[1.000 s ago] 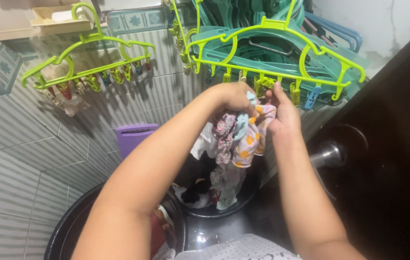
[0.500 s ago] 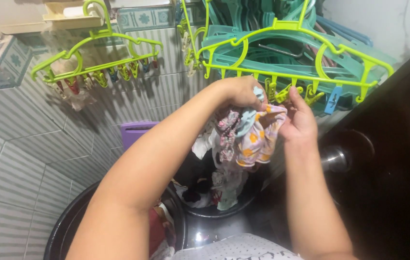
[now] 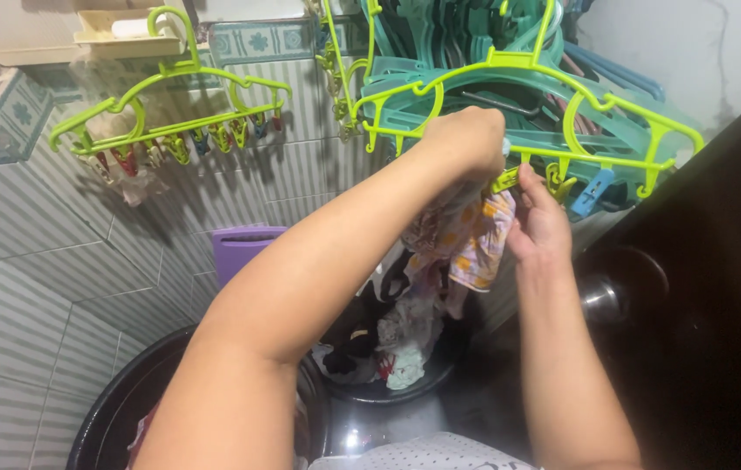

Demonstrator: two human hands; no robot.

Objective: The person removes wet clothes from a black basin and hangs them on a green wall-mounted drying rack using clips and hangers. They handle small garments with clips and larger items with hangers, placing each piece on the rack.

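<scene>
My left hand (image 3: 468,139) is closed around the top edge of a small patterned cloth (image 3: 466,239) with orange and pink prints, held up against the lower bar of a lime green clip hanger (image 3: 527,83). My right hand (image 3: 538,222) pinches a yellow clip (image 3: 505,180) on that bar, right beside the cloth's corner. The cloth hangs down below both hands. A blue clip (image 3: 588,191) hangs further right on the same hanger.
A second lime green clip hanger (image 3: 170,122) hangs at the left against the grey tiled wall. Teal hangers (image 3: 475,35) are bunched behind. Below are a dark bucket of wet clothes (image 3: 388,357), a black basin (image 3: 118,409), a purple container (image 3: 244,248) and a dark door with a knob (image 3: 601,300).
Both hands rose with the cloth to the hanger's clip bar. My right hand moved from the cloth onto the yellow clip.
</scene>
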